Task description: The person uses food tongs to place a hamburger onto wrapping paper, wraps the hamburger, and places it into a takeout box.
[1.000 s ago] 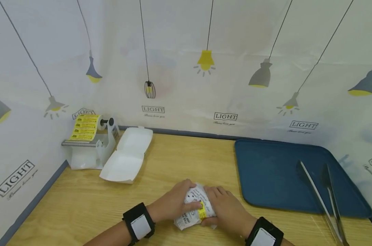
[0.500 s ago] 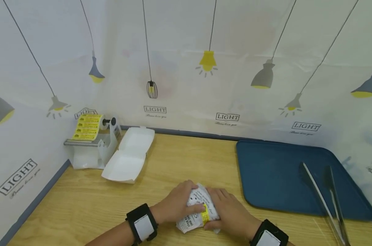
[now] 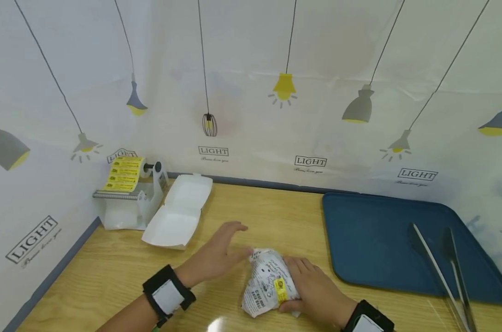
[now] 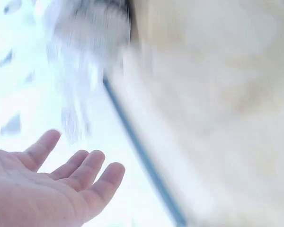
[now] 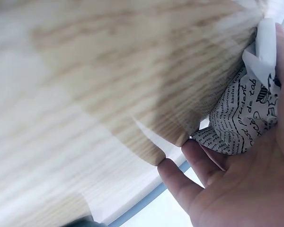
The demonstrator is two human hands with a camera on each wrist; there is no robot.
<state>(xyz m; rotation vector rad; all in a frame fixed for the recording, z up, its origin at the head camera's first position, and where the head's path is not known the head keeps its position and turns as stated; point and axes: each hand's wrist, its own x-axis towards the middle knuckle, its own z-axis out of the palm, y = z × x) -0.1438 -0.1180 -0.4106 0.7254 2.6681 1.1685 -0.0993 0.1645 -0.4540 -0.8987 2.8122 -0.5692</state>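
A packet wrapped in white printed paper [image 3: 265, 274], with a yellow label [image 3: 280, 289] across it, lies on the wooden table in the head view. My right hand [image 3: 317, 293] holds its right side, thumb at the near edge and fingers along the far side. The right wrist view shows this hand [image 5: 241, 189] against the creased paper [image 5: 241, 113], two fingertips meeting the tabletop. My left hand [image 3: 215, 253] is just left of the packet with fingers spread, holding nothing; its thumb tip is close to the paper. In the left wrist view the left hand's [image 4: 61, 189] palm shows.
A label dispenser [image 3: 151, 203] with a roll of yellow labels [image 3: 124, 174] stands at the back left. Beside it lies an unfolded white box [image 3: 174, 223]. On the right is a blue tray [image 3: 371, 244], with metal tongs [image 3: 435, 263] resting across its near edge.
My left hand has let go of the wrapped packet and moved off to the left, its fingers spreading. My right hand has stayed on the packet. The head view has shifted slightly.
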